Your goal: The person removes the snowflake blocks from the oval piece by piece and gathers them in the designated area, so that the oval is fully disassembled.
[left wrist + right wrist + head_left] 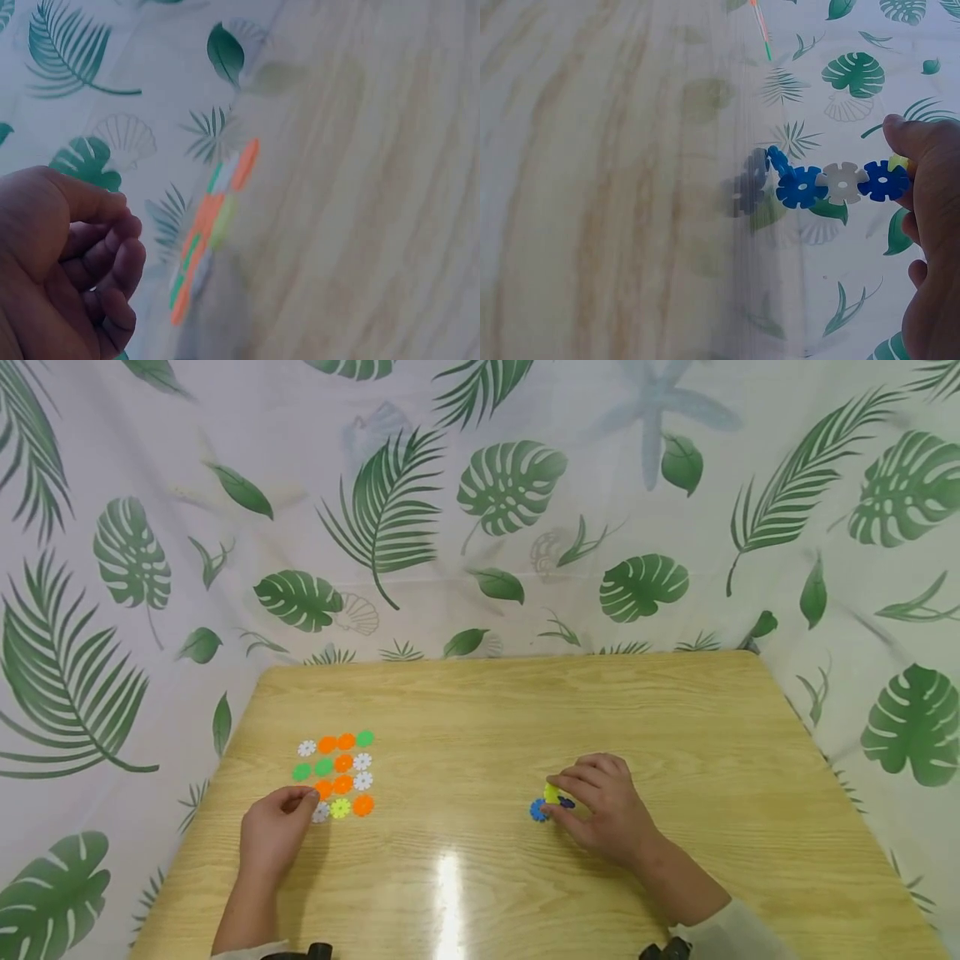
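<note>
Between its thumb and fingers, my right hand (pixel 600 802) grips a chain of interlocking flower-shaped plastic discs. In the right wrist view a yellow disc (pixel 898 162) sits at the fingers, then a dark blue disc (pixel 883 181), a white disc (pixel 843 184) and a blue disc (pixel 802 187), with another blue disc tilted at the far end. My left hand (pixel 276 828) hovers by the near left corner of loose notched discs (pixel 342 763), overlapping some. Thumb and index tips meet, other fingers curl, and nothing shows between them in the left wrist view (pixel 79 255).
The loose discs, orange, green, white and yellow, lie in rough rows on the left of the wooden table (pixel 465 718). A leaf-printed cloth (pixel 420 527) hangs behind the table and along both sides. Light glares off the table's near middle.
</note>
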`<move>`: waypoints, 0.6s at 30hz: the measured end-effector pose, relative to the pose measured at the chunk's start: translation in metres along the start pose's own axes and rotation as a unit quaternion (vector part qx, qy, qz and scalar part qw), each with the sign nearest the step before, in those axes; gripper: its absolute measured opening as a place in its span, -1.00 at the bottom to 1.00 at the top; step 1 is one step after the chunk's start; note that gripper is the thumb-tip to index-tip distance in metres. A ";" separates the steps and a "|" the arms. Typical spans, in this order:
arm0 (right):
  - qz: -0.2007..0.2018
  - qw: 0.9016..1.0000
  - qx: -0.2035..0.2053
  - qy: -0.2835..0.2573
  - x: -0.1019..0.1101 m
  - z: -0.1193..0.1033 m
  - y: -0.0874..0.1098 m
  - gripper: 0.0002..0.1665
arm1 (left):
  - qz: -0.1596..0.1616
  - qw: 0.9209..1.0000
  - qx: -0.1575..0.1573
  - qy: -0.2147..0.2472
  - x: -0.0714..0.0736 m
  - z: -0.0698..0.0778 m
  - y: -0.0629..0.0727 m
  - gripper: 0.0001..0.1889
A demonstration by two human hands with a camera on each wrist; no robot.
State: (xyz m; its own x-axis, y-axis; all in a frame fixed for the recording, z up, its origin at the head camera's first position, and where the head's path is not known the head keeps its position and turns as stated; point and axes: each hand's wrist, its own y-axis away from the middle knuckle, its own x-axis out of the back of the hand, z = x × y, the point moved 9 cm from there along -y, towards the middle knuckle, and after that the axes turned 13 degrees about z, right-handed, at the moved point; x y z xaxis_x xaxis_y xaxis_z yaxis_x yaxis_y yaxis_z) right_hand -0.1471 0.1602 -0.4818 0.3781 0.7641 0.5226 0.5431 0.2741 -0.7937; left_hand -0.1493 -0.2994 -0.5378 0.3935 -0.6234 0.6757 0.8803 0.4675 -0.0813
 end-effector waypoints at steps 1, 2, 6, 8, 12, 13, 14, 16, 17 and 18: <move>0.000 1.000 0.001 0.000 0.000 0.000 0.000 -0.53 | 0.001 1.000 -0.002 0.022 0.000 0.007 0.002 -0.61; -0.001 1.000 0.001 0.000 -0.001 -0.001 -0.001 -0.53 | 0.000 0.999 -0.004 0.041 -0.002 0.014 0.004 -0.63; -0.003 1.000 0.003 0.000 -0.002 -0.001 -0.001 -0.53 | -0.028 0.995 -0.023 0.090 -0.015 0.042 0.012 -0.67; -0.004 1.000 0.005 -0.001 -0.003 -0.002 -0.001 -0.53 | -0.046 0.993 -0.041 0.103 -0.025 0.056 0.016 -0.70; -0.003 1.000 0.007 -0.003 -0.004 -0.003 -0.001 -0.52 | -0.087 0.985 -0.073 0.127 -0.048 0.082 0.025 -0.74; -0.003 1.000 0.008 -0.005 -0.004 -0.003 -0.001 -0.52 | -0.099 0.983 -0.078 0.134 -0.054 0.089 0.028 -0.74; -0.002 1.000 0.010 -0.005 -0.004 -0.003 -0.001 -0.52 | -0.111 0.981 -0.082 0.140 -0.060 0.095 0.030 -0.74; -0.002 1.000 0.012 -0.008 -0.005 -0.004 -0.002 -0.53 | -0.132 0.976 -0.090 0.149 -0.072 0.106 0.036 -0.75; -0.002 1.000 0.013 -0.008 -0.005 -0.004 -0.002 -0.53 | -0.145 0.973 -0.092 0.157 -0.077 0.112 0.038 -0.75; -0.002 1.000 0.015 -0.009 -0.006 -0.005 -0.002 -0.53 | -0.155 0.970 -0.096 0.161 -0.083 0.118 0.041 -0.76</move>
State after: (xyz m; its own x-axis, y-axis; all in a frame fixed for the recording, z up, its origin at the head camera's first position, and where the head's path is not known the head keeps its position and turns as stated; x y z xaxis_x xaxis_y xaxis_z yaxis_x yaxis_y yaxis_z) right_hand -0.1470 0.1525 -0.4813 0.3627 0.7726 0.5211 0.5226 0.2944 -0.8002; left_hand -0.1770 -0.1552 -0.5108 0.1373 -0.8936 0.4274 0.9905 0.1200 -0.0674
